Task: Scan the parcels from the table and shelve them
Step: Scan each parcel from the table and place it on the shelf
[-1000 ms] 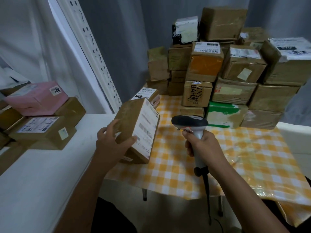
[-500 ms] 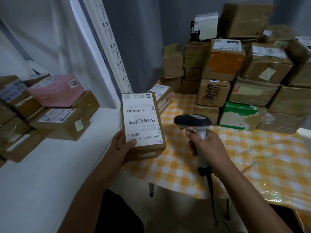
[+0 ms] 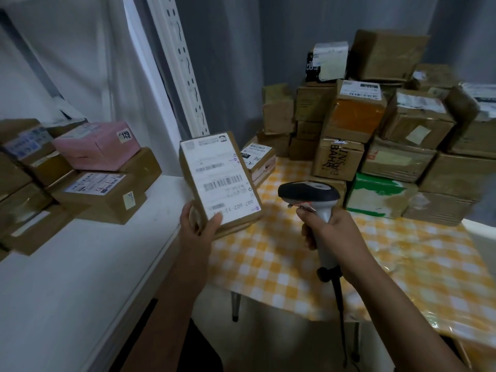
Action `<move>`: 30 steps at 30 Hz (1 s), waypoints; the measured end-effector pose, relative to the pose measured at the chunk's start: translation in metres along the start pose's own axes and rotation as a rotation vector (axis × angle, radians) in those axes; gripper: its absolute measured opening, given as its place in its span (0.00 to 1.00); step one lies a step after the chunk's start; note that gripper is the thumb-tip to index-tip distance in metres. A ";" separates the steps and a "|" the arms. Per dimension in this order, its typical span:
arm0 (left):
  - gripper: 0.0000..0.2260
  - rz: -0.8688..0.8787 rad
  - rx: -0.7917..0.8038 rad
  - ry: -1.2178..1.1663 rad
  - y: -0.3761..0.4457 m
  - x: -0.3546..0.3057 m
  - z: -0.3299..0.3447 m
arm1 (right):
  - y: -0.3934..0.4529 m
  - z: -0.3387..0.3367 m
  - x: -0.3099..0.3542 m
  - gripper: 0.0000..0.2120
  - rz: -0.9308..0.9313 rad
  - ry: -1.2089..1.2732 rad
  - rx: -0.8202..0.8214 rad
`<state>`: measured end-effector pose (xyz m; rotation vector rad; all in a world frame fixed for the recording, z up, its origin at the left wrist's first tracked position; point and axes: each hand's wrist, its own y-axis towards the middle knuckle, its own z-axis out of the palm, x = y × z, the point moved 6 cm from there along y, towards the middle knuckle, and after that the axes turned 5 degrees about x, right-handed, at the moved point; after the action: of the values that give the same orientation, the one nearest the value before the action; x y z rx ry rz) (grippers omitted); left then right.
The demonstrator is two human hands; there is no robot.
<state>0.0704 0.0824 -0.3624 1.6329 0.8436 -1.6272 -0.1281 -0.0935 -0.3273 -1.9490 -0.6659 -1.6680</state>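
Observation:
My left hand [image 3: 197, 226] grips the lower corner of a small brown parcel [image 3: 220, 181], held up with its white barcode label facing me, over the gap between shelf and table. My right hand [image 3: 330, 232] grips the handle of a grey and black barcode scanner [image 3: 308, 194], its head just right of the parcel and its cable hanging down. Many brown parcels [image 3: 375, 130] are stacked at the back of the yellow-checked table [image 3: 295, 259]. The white shelf [image 3: 67, 277] on the left carries a pink box [image 3: 94, 146] and several brown parcels [image 3: 99, 194].
A white perforated shelf upright [image 3: 182, 68] rises behind the held parcel. A small labelled parcel [image 3: 259, 159] lies on the table's near left corner. A green and white box [image 3: 375, 196] sits low in the stack. Grey curtain behind.
My left hand turned the parcel so its label faces me and carried it left toward the shelf. The view swung left. The scanner stayed about where it was.

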 end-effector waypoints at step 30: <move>0.39 0.038 0.092 0.126 0.002 0.003 0.021 | -0.015 0.009 0.072 0.09 -0.047 -0.050 0.318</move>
<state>0.0606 0.0637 -0.3648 1.8209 0.8058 -1.5705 -0.1213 -0.0729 -0.2562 -1.7627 -0.9403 -1.4418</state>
